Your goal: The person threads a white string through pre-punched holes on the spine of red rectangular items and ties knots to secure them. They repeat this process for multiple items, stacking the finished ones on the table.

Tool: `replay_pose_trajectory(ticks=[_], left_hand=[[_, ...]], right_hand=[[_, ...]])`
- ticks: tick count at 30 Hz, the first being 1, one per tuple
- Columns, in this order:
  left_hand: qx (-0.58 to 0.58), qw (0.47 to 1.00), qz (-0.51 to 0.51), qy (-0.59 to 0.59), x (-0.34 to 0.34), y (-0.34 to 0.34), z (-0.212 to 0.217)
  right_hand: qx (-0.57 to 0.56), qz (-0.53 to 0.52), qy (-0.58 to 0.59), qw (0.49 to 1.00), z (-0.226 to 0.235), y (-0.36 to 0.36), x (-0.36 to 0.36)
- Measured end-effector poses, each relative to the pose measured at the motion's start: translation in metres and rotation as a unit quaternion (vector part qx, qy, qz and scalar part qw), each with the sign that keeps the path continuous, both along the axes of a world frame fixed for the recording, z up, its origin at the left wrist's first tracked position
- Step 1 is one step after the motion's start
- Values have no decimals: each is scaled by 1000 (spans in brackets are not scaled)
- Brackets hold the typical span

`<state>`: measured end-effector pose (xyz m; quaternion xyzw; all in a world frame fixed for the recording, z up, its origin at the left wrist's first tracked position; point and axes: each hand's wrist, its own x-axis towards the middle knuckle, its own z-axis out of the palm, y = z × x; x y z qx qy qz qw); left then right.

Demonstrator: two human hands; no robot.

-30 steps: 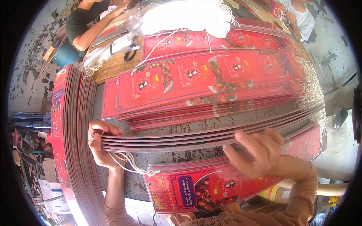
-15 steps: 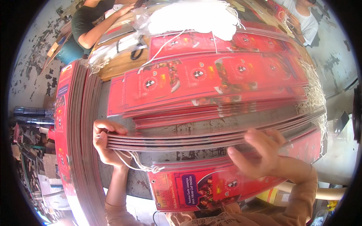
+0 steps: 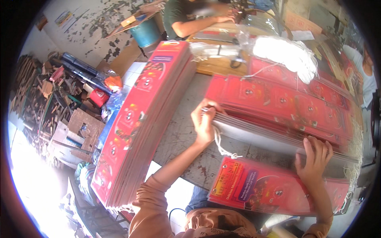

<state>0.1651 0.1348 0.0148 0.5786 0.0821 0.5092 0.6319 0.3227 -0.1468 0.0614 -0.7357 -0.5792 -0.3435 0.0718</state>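
**Q:** As the head view looks down over the worn grey worktop point(image 3: 186, 135), what do your two hands hold?

**A:** My left hand point(image 3: 204, 121) is curled around the near left end of a thick, slightly blurred stack of long red printed cardboard sheets point(image 3: 278, 107). Its fingers clamp the stack's edge, with white string point(image 3: 222, 144) hanging loose just below the palm. My right hand point(image 3: 313, 158) lies flat, fingers spread, pressed on the stack's grey layered edge towards its right end. It grips nothing; it only bears against the sheets.

**Q:** Where does that stack lie?

**A:** It lies across the worktop in front of me, running from the centre towards the right rim. Partly beneath it, nearer my body, is a second pile of red sheets with a purple panel point(image 3: 262, 188).

**Q:** What surrounds it?

**A:** To my left, a tall slanted pile of the same red sheets point(image 3: 143, 119) runs along the worktop's edge. Beyond the held stack, a bundle of white strings point(image 3: 289, 53) rests on more red sheets. At the top, another person in a dark green shirt point(image 3: 174, 14) works at a wooden bench point(image 3: 216, 65), beside a blue bucket point(image 3: 146, 33). Scrap wood and clutter point(image 3: 51, 99) fill the floor at far left.
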Motion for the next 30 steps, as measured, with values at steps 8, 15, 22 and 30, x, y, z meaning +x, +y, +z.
replay_pose_trajectory(ticks=[8,15,22,30], left_hand=[[56,996,53,53,2,9,-12],[74,996,49,30,3,7,-12],[163,941,247,166,-54,-26,27],[-152,974,-168,22,-136,-200,46]], right_hand=[[-103,-17,142,984,35,-3,-9],[-175,-96,258,945,54,-53,33],[-113,-47,90,988,61,-60,-2],[35,-74,-262,962,95,-63,-78]])
